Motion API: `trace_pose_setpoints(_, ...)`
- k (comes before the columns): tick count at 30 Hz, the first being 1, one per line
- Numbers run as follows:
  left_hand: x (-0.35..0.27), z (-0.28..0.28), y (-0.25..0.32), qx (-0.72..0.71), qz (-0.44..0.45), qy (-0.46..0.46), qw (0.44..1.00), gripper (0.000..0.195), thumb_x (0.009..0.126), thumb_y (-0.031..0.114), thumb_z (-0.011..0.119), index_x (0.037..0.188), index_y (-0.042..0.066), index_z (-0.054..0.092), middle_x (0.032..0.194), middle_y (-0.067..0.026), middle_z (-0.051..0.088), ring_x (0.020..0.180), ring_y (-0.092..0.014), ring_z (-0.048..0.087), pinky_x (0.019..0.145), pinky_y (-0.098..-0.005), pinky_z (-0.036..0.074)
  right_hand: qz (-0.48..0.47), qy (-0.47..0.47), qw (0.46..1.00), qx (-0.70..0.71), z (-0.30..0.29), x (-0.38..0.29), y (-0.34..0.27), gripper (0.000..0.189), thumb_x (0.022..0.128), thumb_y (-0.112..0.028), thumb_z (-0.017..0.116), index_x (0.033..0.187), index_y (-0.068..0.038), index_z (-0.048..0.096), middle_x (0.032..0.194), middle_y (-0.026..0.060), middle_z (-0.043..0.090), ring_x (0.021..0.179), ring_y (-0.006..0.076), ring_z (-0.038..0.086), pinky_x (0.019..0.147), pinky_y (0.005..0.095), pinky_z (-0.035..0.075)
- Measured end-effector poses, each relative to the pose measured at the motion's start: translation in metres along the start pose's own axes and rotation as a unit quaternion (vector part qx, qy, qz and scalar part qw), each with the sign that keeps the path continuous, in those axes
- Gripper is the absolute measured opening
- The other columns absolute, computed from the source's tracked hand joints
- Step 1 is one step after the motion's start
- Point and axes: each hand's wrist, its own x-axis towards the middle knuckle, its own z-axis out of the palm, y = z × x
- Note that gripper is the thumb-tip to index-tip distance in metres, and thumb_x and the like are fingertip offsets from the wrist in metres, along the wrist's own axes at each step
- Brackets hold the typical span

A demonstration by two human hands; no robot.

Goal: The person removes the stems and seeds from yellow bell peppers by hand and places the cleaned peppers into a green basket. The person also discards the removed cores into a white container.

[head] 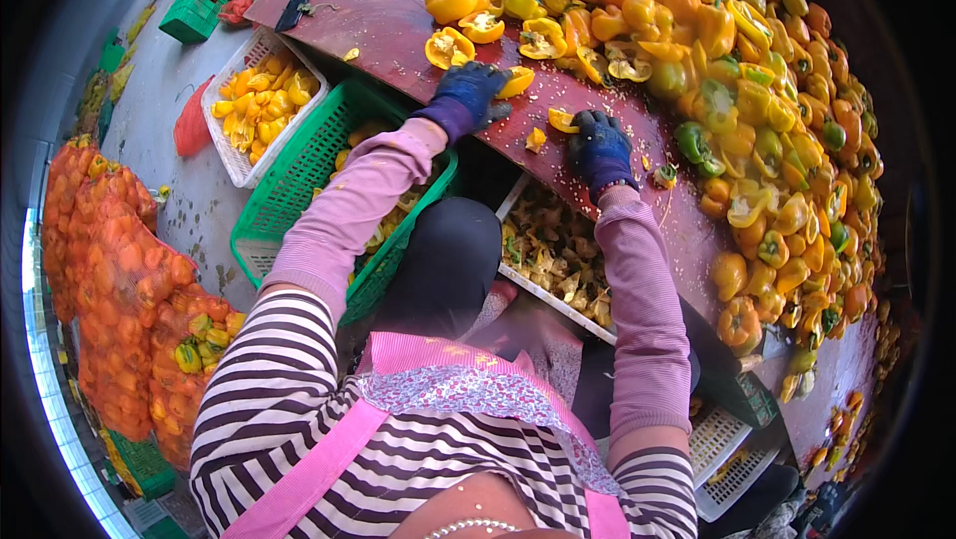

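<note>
My left hand (470,97), in a dark blue glove, is at the near edge of the red tabletop (388,20). Its fingers grip the left end of a yellow bell pepper piece (517,82). A halved yellow pepper (449,48) lies cut face up just beyond it. To the right, my right hand (602,147) rests low on the tabletop in a matching glove, fingers curled down. A yellow pepper slice (562,120) touches or nearly touches its fingertips. What is under that palm is hidden. A small pepper scrap (535,139) and scattered seeds lie between the hands.
A large heap of yellow and orange bell peppers (777,128) covers the table's far and right side. Below the edge are a green crate (280,221), a white crate (246,173) of pepper pieces and a tray of cores (556,247). Orange net sacks (127,292) stand left.
</note>
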Motion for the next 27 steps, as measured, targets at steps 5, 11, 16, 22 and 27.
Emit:
trace_pose_setpoints(5,0.024,-0.001,-0.018,-0.305,-0.144,0.0,0.942,0.052,0.091,0.04,0.066,0.13,0.007,0.055,0.118,-0.0132,0.063,0.105,-0.028,0.063,0.09,-0.0397,0.051,-0.034,0.037,0.982,0.18,-0.007,-0.002,-0.051,0.017,0.081,-0.012,0.064,0.096,-0.005,0.067,0.094,0.0201,0.066,0.094,0.0402,0.063,0.083,0.0455,0.051)
trace_pose_setpoints(11,-0.009,-0.05,-0.029,-0.896,-0.105,-0.078,0.424,0.054,0.1,0.036,0.056,0.141,0.003,0.045,0.126,-0.0137,0.061,0.107,-0.026,0.066,0.091,-0.0429,0.056,0.086,-0.073,0.852,0.511,-0.022,0.014,-0.1,0.06,0.09,-0.029,0.072,0.136,0.002,0.049,0.134,0.017,0.056,0.118,0.022,0.057,0.1,0.0345,0.046)
trace_pose_setpoints(16,-0.032,-0.059,0.014,-0.786,-0.067,-0.108,0.605,0.052,0.103,0.031,0.049,0.148,0.01,0.036,0.138,-0.0115,0.053,0.12,-0.022,0.058,0.099,-0.0381,0.051,0.058,0.005,0.784,0.617,-0.017,0.022,-0.109,0.044,0.089,-0.017,0.072,0.125,0.001,0.056,0.115,0.0116,0.064,0.108,0.02,0.06,0.091,0.0325,0.049)
trace_pose_setpoints(22,-0.037,-0.064,0.037,-0.847,-0.049,0.032,0.528,0.064,0.097,0.027,0.057,0.152,0.009,0.029,0.137,-0.0134,0.053,0.121,-0.021,0.055,0.101,-0.0347,0.048,-0.16,0.167,0.949,0.214,-0.025,-0.005,-0.129,0.049,0.083,-0.011,0.074,0.127,-0.002,0.056,0.113,0.0172,0.06,0.105,0.0293,0.061,0.088,0.0376,0.051)
trace_pose_setpoints(27,-0.05,-0.049,0.034,-0.94,-0.099,0.036,0.323,0.051,0.101,0.03,0.045,0.145,0.006,0.038,0.119,-0.0147,0.061,0.106,-0.022,0.063,0.094,-0.036,0.053,-0.085,-0.114,0.887,0.44,-0.036,-0.014,-0.131,0.056,0.083,-0.005,0.072,0.136,-0.005,0.053,0.12,0.0145,0.062,0.112,0.022,0.06,0.093,0.0325,0.05)
